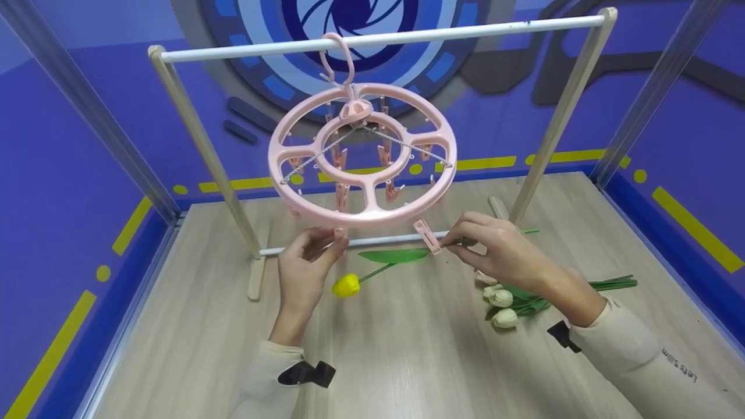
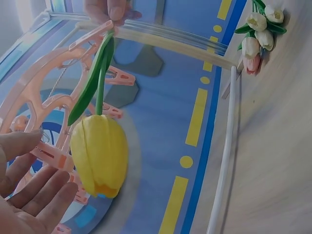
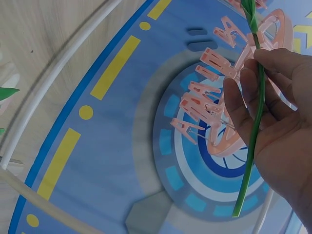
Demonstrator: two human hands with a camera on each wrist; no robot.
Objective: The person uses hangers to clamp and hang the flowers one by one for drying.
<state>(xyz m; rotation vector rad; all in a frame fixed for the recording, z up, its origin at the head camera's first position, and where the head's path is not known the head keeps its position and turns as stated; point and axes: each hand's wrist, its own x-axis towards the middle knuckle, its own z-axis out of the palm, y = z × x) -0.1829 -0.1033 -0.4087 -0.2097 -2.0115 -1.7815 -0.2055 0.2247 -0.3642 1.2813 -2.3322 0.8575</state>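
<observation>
A pink round clip hanger [image 1: 369, 216] hangs by its hook from a white rod. My right hand [image 1: 503, 250] pinches the green stem [image 3: 259, 105] of a yellow tulip [image 1: 346, 285] beside a pink clothespin [image 1: 428, 237]. The flower end points left and down, below the hanger's near rim. My left hand [image 1: 304, 267] pinches another pink clothespin [image 2: 52, 155] at the hanger's near left, behind the tulip head in the left wrist view. Whether the right clothespin bites the stem is hard to tell. Several more pink clothespins [image 3: 217, 61] dangle from the rings.
A wooden stand [image 1: 201, 139] with a white top rod [image 1: 465, 34] and a white lower rod [image 1: 384, 239] carries the hanger. White tulips [image 1: 502, 298] and a pinkish one lie on the table at right, partly under my right forearm. Blue patterned walls enclose the table.
</observation>
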